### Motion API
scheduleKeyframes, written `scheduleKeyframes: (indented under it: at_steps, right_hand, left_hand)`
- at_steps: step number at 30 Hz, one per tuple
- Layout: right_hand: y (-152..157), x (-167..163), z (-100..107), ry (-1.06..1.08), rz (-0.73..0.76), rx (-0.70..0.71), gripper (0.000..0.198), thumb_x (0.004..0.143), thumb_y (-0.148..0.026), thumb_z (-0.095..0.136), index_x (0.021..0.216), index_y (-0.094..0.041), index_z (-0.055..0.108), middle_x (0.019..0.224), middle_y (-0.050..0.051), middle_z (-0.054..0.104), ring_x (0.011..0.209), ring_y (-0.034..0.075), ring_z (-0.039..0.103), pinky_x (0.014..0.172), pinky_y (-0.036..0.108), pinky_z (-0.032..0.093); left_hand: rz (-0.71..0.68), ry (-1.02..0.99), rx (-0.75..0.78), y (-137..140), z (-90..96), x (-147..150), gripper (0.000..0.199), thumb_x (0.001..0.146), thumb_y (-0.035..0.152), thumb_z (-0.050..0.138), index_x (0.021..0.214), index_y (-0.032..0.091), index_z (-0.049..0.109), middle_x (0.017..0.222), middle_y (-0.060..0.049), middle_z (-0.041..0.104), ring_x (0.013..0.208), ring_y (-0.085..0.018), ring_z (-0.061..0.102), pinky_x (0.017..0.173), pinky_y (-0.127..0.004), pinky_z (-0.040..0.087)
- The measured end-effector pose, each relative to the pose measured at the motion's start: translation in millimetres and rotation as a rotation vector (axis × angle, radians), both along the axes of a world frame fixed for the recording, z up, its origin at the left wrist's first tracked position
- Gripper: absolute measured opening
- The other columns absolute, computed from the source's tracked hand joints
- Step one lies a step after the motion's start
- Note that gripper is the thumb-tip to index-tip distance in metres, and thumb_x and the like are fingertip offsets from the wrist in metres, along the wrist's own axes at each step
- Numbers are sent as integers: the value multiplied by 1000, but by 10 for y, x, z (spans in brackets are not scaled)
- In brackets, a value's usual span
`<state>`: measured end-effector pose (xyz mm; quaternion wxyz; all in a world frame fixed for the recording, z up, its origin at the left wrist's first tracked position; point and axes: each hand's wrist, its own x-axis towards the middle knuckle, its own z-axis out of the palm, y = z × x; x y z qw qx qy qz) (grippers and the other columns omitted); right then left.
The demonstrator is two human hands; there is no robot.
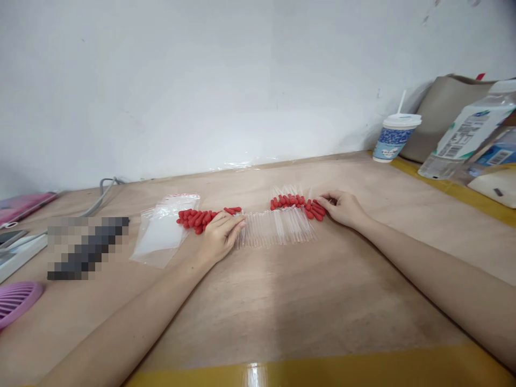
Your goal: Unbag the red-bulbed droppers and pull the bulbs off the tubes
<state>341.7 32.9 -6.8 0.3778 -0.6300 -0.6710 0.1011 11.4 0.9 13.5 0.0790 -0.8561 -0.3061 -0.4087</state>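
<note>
Slender clear dropper tubes (278, 227) lie side by side in a row on the brown table covering. At the row's left end is my left hand (221, 236), fingers drawn together with the thumb; whatever they hold is hidden. Partly behind that hand lies a pile of red rubber bulbs (195, 219). My right hand (342, 208) pinches at a red rubber bulb (317, 210) in a small loose group beyond the row's right end. Behind the row, droppers with red bulbs fitted (288, 200) lie together, their clear tips pointing toward the wall.
Clear zip bags (165, 228) lie left of the bulb pile. Farther left are a blurred-out dark object (91, 250), a purple fan grille (18, 302) and a cable (97, 201). A lidded cup (393, 141) and a plastic bottle (463, 137) stand at the back right.
</note>
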Motion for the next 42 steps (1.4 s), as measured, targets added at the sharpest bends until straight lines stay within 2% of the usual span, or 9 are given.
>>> scheduleKeyframes:
  at_steps: [4,7,9,13,20,27,33,38,42]
  right_hand:
    - [1,-1,6,-9,-10,8,30,78,-38,49,84,-16,69,75,5,68,60,14,55,56,27,41]
    - [-4,2,6,-9,-16,38,31,79,-39,48,84,-17,69,75,5,68,59,14,55,55,27,41]
    - [-15,0,5,-25,-28,87,31,78,-39,48,85,-17,69,74,5,67,57,14,53,55,27,40]
    - [-55,-47,41,-55,-23,188,28,78,-39,51,80,-18,69,73,4,65,58,14,52,55,27,40]
    - [-31,-296,217,-208,155,247,23,74,-40,59,77,-21,71,74,5,63,71,18,55,68,32,42]
    - [105,-494,224,-299,62,222,28,68,-48,63,76,-22,72,79,6,63,77,21,52,70,34,40]
    - [131,-556,163,-262,80,298,20,72,-39,62,71,-21,72,78,5,63,75,20,51,70,36,41]
    - [31,-566,201,-107,35,421,19,76,-34,59,70,-20,71,76,6,63,76,20,51,72,37,42]
    - [-182,-488,212,-32,189,484,17,79,-31,58,86,-21,70,81,5,62,78,18,53,72,35,43]
  left_hand:
    - [-16,184,-100,-95,106,-108,35,81,32,58,111,16,59,104,-9,65,101,-23,55,89,-42,45]
    - [-58,370,-200,-124,145,-197,62,74,45,62,128,19,46,130,-12,49,125,-29,38,102,-49,34]
    - [-63,431,-255,-106,142,-236,68,74,48,62,132,21,40,135,-11,43,130,-29,31,104,-51,29]
    - [-68,449,-321,-59,125,-248,59,78,47,58,130,23,42,133,-8,46,129,-25,34,107,-52,23]
    - [-43,390,-294,-67,125,-221,49,78,46,58,122,24,52,125,-7,55,126,-25,38,107,-53,23]
    - [-53,354,-229,-52,89,-210,46,75,46,62,116,24,57,119,-8,57,121,-27,43,104,-52,28]
    - [-59,343,-204,-62,93,-210,41,80,40,58,117,23,56,122,-9,54,121,-27,43,103,-51,31]
    - [-34,274,-144,-77,89,-210,32,86,29,51,115,19,56,119,-10,55,119,-25,43,100,-47,37]
    - [19,182,-30,-85,66,-161,32,85,22,50,117,20,54,118,-10,56,115,-24,47,95,-46,41]
